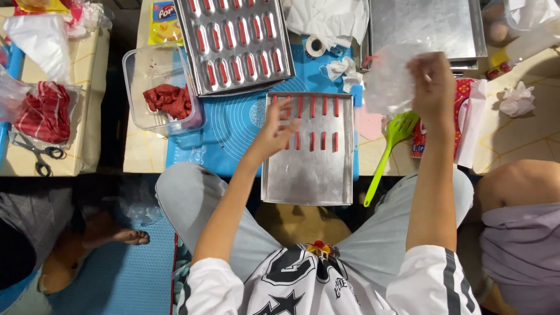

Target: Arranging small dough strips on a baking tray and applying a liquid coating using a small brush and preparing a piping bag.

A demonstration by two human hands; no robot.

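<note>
My left hand (274, 128) hovers with fingers spread over the left part of a flat metal tray (309, 175), which carries two rows of short red strips (318, 140) near its far end. My right hand (431, 81) is raised to the right of the tray and grips a crumpled clear plastic bag (391, 79). The tray lies on a blue mat (233, 122) and overhangs the table's near edge above my lap.
A metal mould pan (233, 41) with red-filled oval cavities lies behind the tray. A clear tub (160, 93) holds red dough. A green slotted spatula (388, 154) rests at right. Scissors (38, 154) lie far left. Other people sit at both sides.
</note>
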